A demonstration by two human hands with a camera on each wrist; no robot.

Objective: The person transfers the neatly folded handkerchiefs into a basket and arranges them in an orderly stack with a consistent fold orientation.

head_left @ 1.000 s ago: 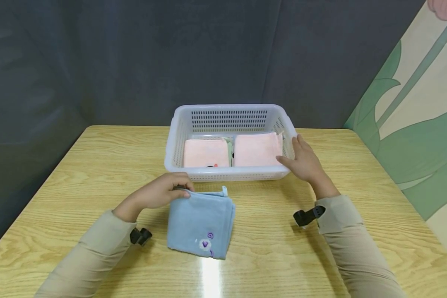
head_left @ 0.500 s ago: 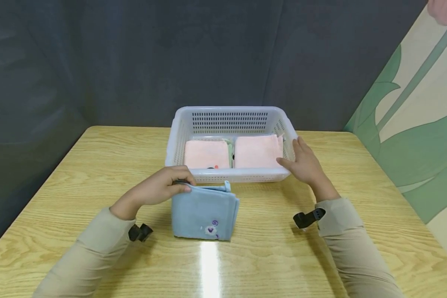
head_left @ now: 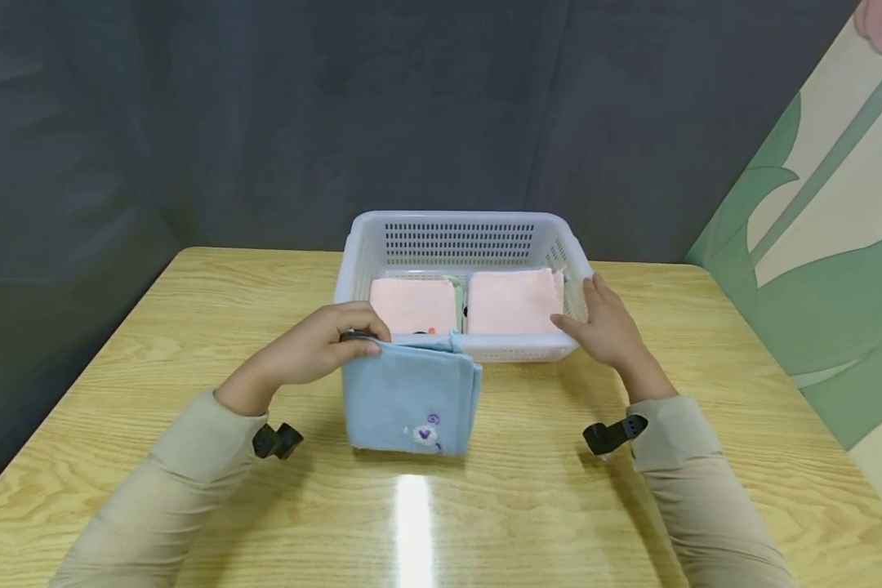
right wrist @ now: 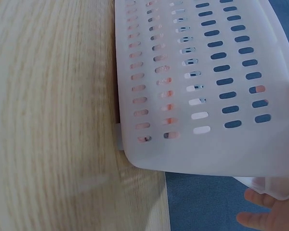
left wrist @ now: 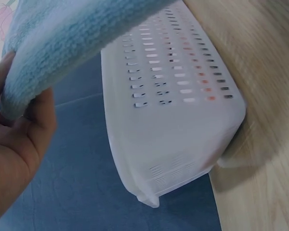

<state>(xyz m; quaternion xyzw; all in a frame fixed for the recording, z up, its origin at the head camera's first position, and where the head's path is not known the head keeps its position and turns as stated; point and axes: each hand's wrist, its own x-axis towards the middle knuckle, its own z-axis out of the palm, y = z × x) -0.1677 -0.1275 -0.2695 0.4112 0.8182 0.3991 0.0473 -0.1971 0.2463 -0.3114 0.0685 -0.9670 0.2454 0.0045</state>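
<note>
My left hand (head_left: pixel 309 343) pinches the top left corner of a folded light blue towel (head_left: pixel 404 400) with a purple and white embroidered motif. The towel hangs upright and overlaps the front of the white plastic basket (head_left: pixel 456 218) in the head view. Seen from the left wrist, its fluffy edge (left wrist: pixel 62 62) lies between thumb and fingers, above the basket's slotted wall (left wrist: pixel 154 125). My right hand (head_left: pixel 606 327) rests at the basket's front right corner, fingers extended along the side and thumb toward the front rim. Two folded pink towels (head_left: pixel 415 304) lie side by side inside.
A bit of green cloth (head_left: pixel 459 298) shows between the pink towels. The basket stands toward the back of the wood-grain table (head_left: pixel 522 506), before a dark curtain (head_left: pixel 441 106). A wall with painted leaves (head_left: pixel 853 286) rises at the right.
My left hand has raised the blue towel and moved it forward, so its top now overlaps the basket's front rim. The right hand stays at the basket's corner.
</note>
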